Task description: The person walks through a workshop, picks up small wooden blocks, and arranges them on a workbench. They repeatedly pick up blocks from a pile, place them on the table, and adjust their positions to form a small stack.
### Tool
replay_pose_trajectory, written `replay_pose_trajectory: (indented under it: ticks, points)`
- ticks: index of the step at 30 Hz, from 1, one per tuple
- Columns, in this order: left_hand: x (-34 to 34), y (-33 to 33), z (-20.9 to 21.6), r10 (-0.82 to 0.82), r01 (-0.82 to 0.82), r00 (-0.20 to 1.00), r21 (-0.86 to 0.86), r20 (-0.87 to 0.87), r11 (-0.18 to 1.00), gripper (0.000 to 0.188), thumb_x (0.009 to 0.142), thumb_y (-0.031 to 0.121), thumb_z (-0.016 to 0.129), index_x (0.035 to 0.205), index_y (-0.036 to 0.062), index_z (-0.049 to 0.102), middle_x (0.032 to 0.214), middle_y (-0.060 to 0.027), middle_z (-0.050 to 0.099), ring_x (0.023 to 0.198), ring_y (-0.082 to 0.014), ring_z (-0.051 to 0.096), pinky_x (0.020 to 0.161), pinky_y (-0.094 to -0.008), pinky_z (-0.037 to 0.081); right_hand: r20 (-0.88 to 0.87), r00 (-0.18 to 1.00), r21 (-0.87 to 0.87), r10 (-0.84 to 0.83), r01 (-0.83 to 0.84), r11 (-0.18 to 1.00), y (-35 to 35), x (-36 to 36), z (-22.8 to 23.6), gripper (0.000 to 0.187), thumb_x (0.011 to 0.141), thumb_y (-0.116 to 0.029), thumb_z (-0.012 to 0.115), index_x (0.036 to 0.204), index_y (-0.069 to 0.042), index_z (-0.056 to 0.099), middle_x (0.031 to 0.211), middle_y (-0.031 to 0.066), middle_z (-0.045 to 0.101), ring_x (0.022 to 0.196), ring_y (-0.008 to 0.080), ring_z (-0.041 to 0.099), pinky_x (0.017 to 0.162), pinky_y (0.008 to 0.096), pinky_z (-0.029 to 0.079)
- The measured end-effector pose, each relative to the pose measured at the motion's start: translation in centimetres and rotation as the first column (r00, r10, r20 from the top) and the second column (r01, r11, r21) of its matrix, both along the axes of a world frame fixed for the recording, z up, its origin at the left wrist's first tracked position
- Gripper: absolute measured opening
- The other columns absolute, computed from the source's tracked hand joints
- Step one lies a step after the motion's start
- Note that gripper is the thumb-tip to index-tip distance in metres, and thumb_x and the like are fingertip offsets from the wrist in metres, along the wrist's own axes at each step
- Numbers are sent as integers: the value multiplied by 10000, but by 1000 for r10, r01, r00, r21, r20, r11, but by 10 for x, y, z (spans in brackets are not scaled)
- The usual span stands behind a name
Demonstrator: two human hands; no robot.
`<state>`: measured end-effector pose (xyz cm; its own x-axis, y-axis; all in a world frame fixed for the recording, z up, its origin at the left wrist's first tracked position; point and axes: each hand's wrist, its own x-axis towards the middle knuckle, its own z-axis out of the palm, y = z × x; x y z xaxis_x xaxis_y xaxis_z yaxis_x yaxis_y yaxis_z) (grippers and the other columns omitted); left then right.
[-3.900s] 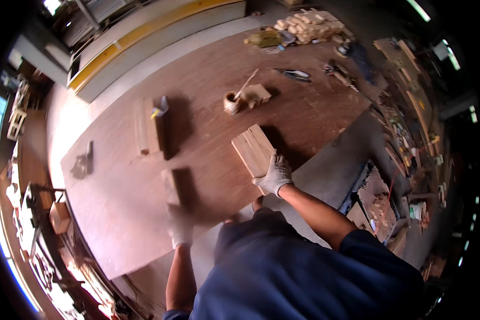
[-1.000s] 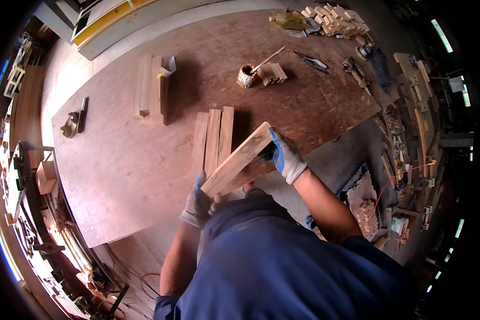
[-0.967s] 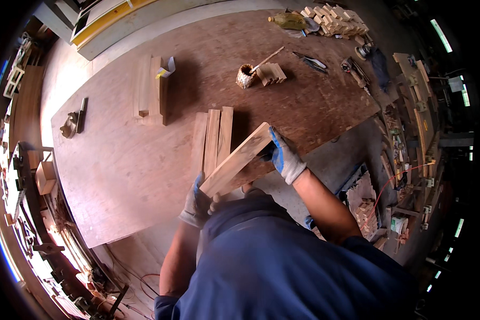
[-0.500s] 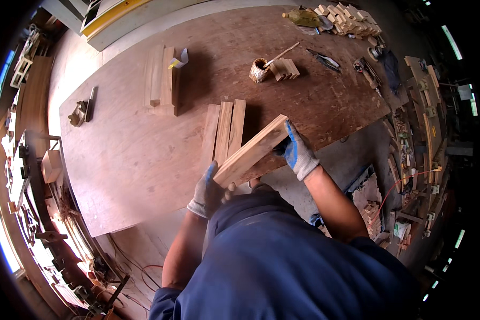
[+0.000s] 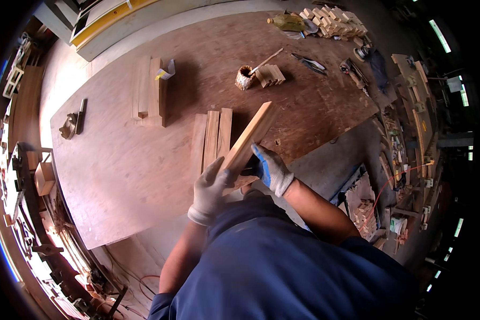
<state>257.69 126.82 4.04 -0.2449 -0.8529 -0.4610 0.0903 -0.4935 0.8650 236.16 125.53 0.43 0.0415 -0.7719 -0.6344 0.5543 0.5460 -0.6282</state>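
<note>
Plank up over the tabletop's near edge, its long axis slanting away toward the far right corner, left hand gripping the near end snugly, right hand against its side, that grip's closure impossible to tell!

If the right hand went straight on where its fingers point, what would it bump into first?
Probably the wooden board. The right hand looks right up against its side, maybe touching it, though depth is hard to judge from this picture.
</note>
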Motion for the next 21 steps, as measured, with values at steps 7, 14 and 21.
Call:
replay_pose_trajectory:
  ticks: [7,14,21]
  points:
    - [8,4,-18,122,-38,940,258,-320,965,534,1073,321,583,1415,-87,535,1184,-183,706,953,-280,754,793,-354,629,-191,974,-93,121,-141,986,6,-1,17,255,1021,-213,677,1198,-30,703,1112,5,692,1042,106,611,969,302,494]
    - [6,5,-12,79,-3,947,240,-310,971,555,1058,329,594,1431,-79,537,1170,-160,715,989,-264,740,813,-334,607,-199,973,-105,119,-142,984,8,-3,14,272,1019,-216,677,1212,-26,700,1110,13,692,1049,110,613,971,296,489]
    - [9,6,-14,21,80,919,239,-394,968,394,1089,288,553,1309,-38,568,1209,-157,690,1064,-286,730,876,-402,625,-267,951,-92,154,-184,979,9,-5,6,348,1006,-267,687,1254,-23,686,1172,39,696,1100,131,618,963,309,498]
